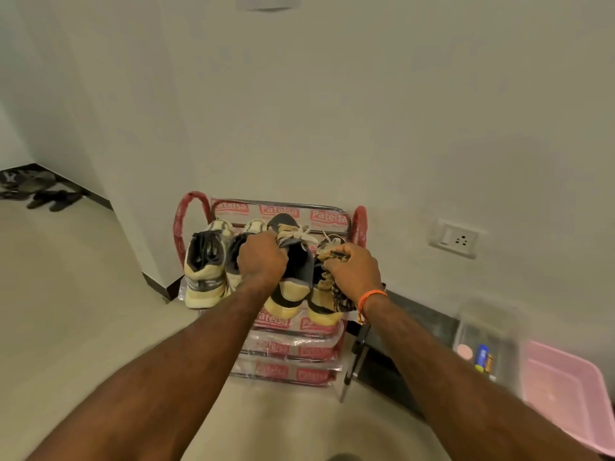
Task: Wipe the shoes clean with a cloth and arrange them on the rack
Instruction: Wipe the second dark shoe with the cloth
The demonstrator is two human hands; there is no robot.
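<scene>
Home hallway: shoe rack (327,217) against wall, wall socket (456,239), floor sandals (55,199).

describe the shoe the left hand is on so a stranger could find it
Find the red rack against the wall. Four shoes stand on its top shelf, heels toward the camera. It is the third shoe from the left, beside the left hand: dark grey, pale laces splayed, lifted higher than its neighbours.

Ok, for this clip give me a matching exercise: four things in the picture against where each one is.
Things:
1. cloth
2. wall socket
3. pink tub
4. black sandals

Places:
A. floor, far left
B. floor, lower right
C. gripped in the right hand
D. on the wall, right of the shoe rack

Pairs: 1-C, 2-D, 3-B, 4-A
</scene>
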